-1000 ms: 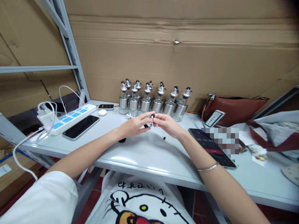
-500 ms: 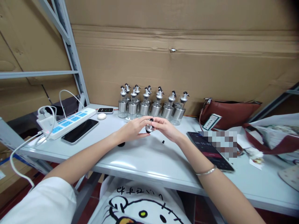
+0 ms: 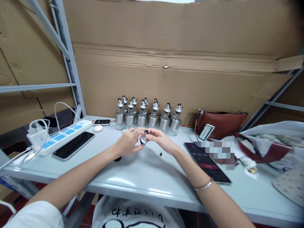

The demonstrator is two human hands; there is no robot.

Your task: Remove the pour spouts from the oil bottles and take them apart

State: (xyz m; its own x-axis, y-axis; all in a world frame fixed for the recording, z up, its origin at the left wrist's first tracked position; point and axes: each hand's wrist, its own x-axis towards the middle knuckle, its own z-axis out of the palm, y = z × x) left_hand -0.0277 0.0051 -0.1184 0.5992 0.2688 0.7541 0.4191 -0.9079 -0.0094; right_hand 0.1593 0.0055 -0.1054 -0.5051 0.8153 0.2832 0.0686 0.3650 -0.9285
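Note:
Over the middle of the table, my left hand (image 3: 129, 141) and my right hand (image 3: 162, 140) meet at a pour spout (image 3: 143, 139), silver with a black tip. Fingers of both hands are closed around it. Below my right hand lies a small black cap (image 3: 161, 154) on the table. A dark round piece (image 3: 118, 159) shows partly from under my left wrist. Behind the hands stand several glass bottles (image 3: 142, 120) with steel sleeves, each topped with a silver and black spout.
On the left are a power strip (image 3: 68, 133), a dark phone (image 3: 74, 145), a white round case (image 3: 98, 128) and a small black device (image 3: 102, 122). To the right lie a large phone (image 3: 206, 163), a brown bag (image 3: 220, 123) and a small box (image 3: 206, 131). A cardboard wall (image 3: 166, 85) stands behind.
The camera view has tilted up and shifted slightly right, so everything sits lower and further left. Both hands still hold the spout, which has turned a little.

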